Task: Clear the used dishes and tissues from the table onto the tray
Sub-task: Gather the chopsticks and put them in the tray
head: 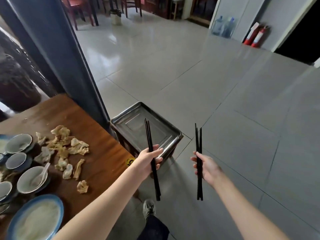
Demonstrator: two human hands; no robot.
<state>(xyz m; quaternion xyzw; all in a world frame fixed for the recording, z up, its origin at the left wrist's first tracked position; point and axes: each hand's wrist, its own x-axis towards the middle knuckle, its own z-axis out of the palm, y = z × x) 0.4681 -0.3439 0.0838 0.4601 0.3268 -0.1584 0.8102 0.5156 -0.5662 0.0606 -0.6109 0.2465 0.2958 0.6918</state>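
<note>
Left hand, right hand, each with chopsticks; tray beyond

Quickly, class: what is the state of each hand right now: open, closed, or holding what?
Left hand: closed, grips a bundle of black chopsticks.
Right hand: closed, grips a second chopstick bundle.

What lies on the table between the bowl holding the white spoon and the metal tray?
In the head view, crumpled tissues lie scattered on the table between bowl and tray, plus a yellow sticker at the corner.
</note>
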